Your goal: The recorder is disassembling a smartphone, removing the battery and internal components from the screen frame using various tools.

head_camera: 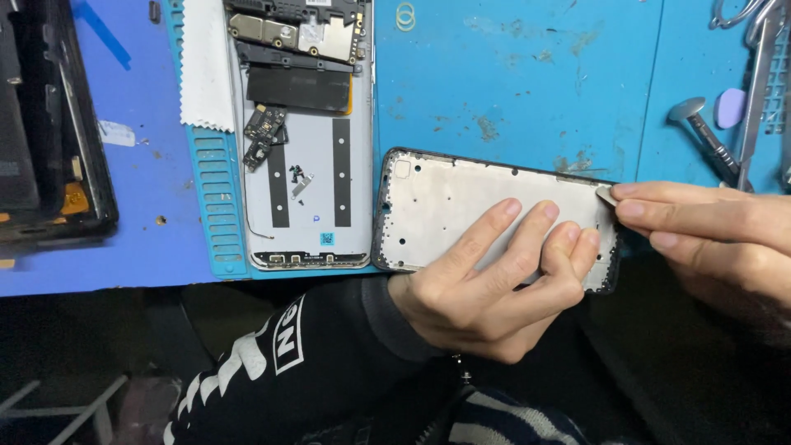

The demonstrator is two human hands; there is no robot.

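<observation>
A bare phone middle frame (449, 206), pale grey metal with a dark rim, lies at the near edge of the blue bench. My left hand (494, 280) holds it from below, with several fingers spread flat over its right half. My right hand (709, 227) comes in from the right, thumb and forefinger pinched on a small pale tab or tool (606, 194) at the frame's top right corner. What that small piece is I cannot tell.
An opened phone back (306, 177) with circuit boards, loose small parts and screws lies on a light blue ridged mat (216, 206). A white cloth (206, 66) sits beside it. A dark device (45, 132) lies far left. Tweezers, a screwdriver (709, 136) and a lilac pick (729, 107) rest top right.
</observation>
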